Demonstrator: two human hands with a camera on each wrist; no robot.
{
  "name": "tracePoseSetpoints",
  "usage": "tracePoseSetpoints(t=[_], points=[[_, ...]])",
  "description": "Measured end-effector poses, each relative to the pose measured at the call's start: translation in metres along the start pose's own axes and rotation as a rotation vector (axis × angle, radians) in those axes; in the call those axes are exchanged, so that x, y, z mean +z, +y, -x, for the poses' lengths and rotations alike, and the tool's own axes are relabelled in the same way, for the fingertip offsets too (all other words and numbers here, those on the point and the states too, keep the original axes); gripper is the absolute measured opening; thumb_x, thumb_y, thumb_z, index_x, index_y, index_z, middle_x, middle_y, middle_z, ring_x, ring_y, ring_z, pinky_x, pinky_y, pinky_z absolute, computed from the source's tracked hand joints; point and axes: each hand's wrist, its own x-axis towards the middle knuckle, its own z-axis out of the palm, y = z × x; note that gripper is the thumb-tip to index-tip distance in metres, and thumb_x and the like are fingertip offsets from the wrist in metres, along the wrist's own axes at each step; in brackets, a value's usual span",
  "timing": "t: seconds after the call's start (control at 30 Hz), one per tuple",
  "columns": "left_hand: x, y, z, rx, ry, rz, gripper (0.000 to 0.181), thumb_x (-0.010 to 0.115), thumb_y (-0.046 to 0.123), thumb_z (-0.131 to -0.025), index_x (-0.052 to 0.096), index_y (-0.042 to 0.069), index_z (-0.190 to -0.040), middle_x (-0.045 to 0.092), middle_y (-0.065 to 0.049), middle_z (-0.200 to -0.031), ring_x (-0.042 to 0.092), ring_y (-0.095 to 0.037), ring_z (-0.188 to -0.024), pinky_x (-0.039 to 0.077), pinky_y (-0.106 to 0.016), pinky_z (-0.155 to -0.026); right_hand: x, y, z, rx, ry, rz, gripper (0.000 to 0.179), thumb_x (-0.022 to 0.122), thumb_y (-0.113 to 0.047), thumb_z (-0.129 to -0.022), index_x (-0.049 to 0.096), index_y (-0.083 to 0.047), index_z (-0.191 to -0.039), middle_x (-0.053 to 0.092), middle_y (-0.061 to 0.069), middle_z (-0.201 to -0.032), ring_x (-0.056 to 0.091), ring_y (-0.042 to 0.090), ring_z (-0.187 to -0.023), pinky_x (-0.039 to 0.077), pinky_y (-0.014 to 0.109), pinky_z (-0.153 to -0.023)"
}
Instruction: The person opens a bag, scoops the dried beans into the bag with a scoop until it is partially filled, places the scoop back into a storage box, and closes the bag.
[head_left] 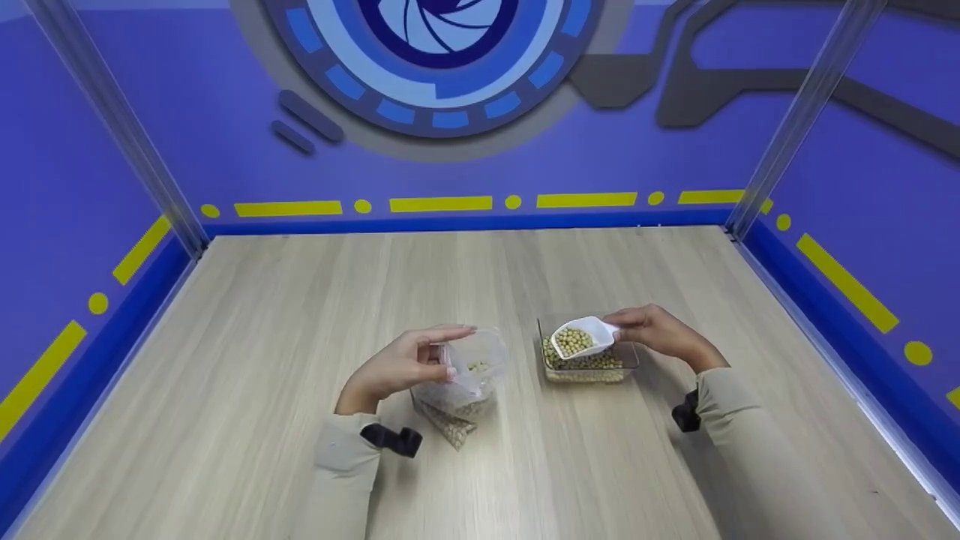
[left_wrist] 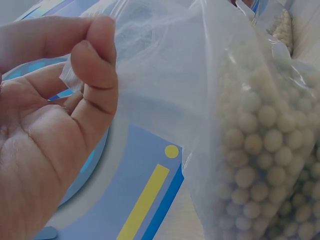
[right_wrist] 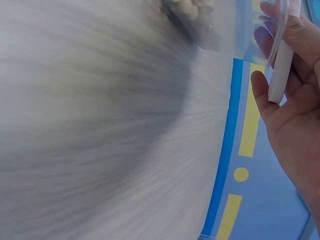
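My left hand (head_left: 391,372) pinches the top edge of a clear plastic bag (head_left: 487,349) between thumb and fingers, and the mouth of the bag gapes. Round, pale dried beans (left_wrist: 265,150) fill the lower part of the bag, which rests on the table. In my right hand (head_left: 664,334) is the handle of a white scoop (head_left: 600,336), heaped with yellow-green beans (head_left: 574,342). The scoop is over a clear rectangular container (head_left: 628,367) of the same kind of beans, to the right of the bag. The right wrist view shows fingers curled round the white handle (right_wrist: 282,70).
The wood-grain table (head_left: 330,285) is bounded by blue panels at the back (head_left: 450,176) and both sides. Metal posts (head_left: 780,142) stand at the two back corners. Each wrist wears a black camera mount (head_left: 394,440).
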Motion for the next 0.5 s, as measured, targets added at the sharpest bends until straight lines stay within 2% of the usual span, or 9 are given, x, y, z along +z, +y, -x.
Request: tracePoseSetpoints(t=[0.07,0.2,0.3,0.37,0.5], points=[[0.0,0.0,0.0,-0.001,0.001,-0.003,0.061,0.064,-0.002,-0.085,0.044,0.002,-0.143,0.048,-0.024,-0.137,0.045,-0.002,-0.064,0.044,-0.018,-0.062,-0.002,-0.003,0.0,0.005,0.003,-0.001,0.033,0.062,-0.011,-0.092,0.065,-0.002,-0.124,0.062,0.021,-0.125,0.062,0.012,-0.109,0.05,0.017,-0.085],[-0.001,0.0,-0.001,0.001,0.0,-0.01,0.062,0.065,-0.001,-0.085,0.045,0.003,-0.143,0.052,-0.026,-0.127,0.045,-0.002,-0.064,0.043,-0.017,-0.06,-0.006,-0.009,0.0,0.014,0.01,0.024,0.033,0.062,-0.013,-0.092,0.065,-0.004,-0.124,0.063,0.019,-0.126,0.061,0.02,-0.113,0.048,0.016,-0.086],[0.0,0.0,-0.001,0.006,0.002,-0.01,0.062,0.065,-0.001,-0.084,0.044,0.003,-0.143,0.048,-0.022,-0.139,0.046,-0.002,-0.065,0.043,-0.016,-0.06,-0.008,-0.011,-0.001,0.011,0.021,0.04,0.033,0.061,-0.011,-0.092,0.065,-0.002,-0.123,0.062,0.021,-0.126,0.059,0.031,-0.115,0.049,0.016,-0.085],[0.0,0.0,-0.001,0.005,0.003,-0.006,0.063,0.065,-0.001,-0.084,0.045,0.004,-0.143,0.044,-0.019,-0.145,0.047,-0.002,-0.066,0.043,-0.016,-0.061,-0.009,-0.013,-0.001,0.003,0.028,0.047,0.032,0.061,-0.011,-0.093,0.065,-0.001,-0.123,0.062,0.022,-0.125,0.06,0.029,-0.113,0.049,0.017,-0.084],[0.001,0.0,0.0,-0.001,0.004,-0.009,0.063,0.064,-0.002,-0.084,0.045,0.005,-0.143,0.043,-0.017,-0.146,0.047,-0.003,-0.067,0.045,-0.018,-0.062,-0.011,-0.018,-0.002,-0.013,0.039,0.072,0.032,0.061,-0.014,-0.093,0.065,-0.001,-0.122,0.063,0.022,-0.123,0.062,0.017,-0.109,0.049,0.017,-0.083]])
